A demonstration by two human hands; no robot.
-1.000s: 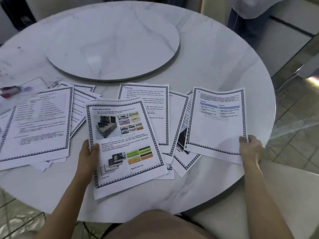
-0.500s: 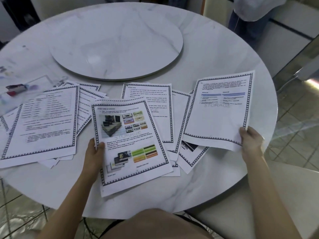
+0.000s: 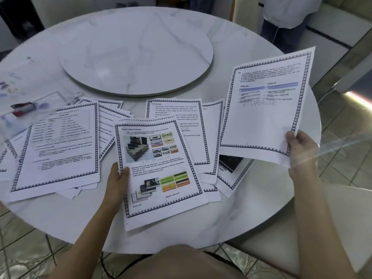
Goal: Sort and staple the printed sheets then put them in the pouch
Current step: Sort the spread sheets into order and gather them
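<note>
The picture sheet (image 3: 161,174), printed with colour photos of cards and cassettes, lies flat on the desk (image 3: 241,214) right in front of me. My left hand (image 3: 117,182) pinches its left edge, thumb on top of the border and the fingers tucked under. Its near edge stops short of the desk's near rim, with a bare strip of marble between them. Right of the picture sheet, my right hand (image 3: 300,152) grips the lower right corner of the blue-barred sheet (image 3: 265,117), fingers curled round the paper. That sheet is raised and tilted, and in this view its right edge crosses the desk's rim. Just behind and to the right of the picture sheet, text sheets (image 3: 181,111) are fanned out and partly tucked under it. One with a dark photo (image 3: 231,168) shows below the raised sheet. Left of the picture sheet, across a narrow gap, a loose pile (image 3: 60,148) spreads towards the desk's left rim. Beyond that pile sits a red-and-black thing (image 3: 22,109), too blurred for me to name. Further behind the picture sheet the round turntable (image 3: 136,53) carries nothing, and open marble runs between it and the sheets. Beyond the desk's far right rim a person (image 3: 281,17) stands.
</note>
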